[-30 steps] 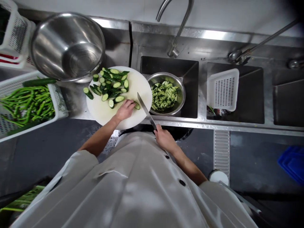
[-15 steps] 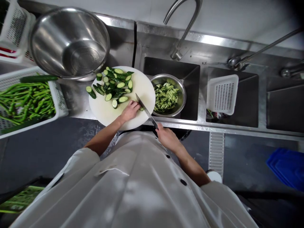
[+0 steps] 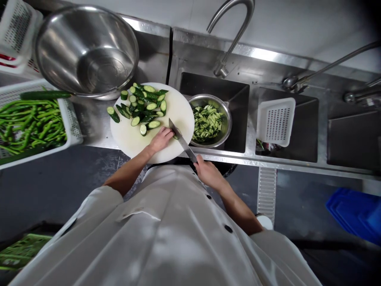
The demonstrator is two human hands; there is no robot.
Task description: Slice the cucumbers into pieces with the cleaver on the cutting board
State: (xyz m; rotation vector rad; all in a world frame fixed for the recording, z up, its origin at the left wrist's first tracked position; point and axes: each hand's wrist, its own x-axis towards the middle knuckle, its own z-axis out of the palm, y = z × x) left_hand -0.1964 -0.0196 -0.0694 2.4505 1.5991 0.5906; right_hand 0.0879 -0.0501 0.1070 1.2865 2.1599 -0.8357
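My right hand is closed round the handle of a kitchen knife, whose blade points up and left across a round white cutting board. Fingers bent, my left hand presses a cucumber piece against the board beside the blade; most of that piece is hidden by the fingers and the knife. A bit of pale green cucumber shows at the blade. Farther back on the board lie several thick cucumber chunks. Right of the board, a steel bowl holds sliced cucumber.
A large steel basin stands behind the board. At left, a white basket holds green beans or peppers and a whole cucumber. Faucets rise behind the sinks; a white perforated basket sits in the middle sink.
The knife blade has shifted slightly against the piece under my left hand, and its broad side shows more. The camera view has turned a little. Both hands keep their hold.
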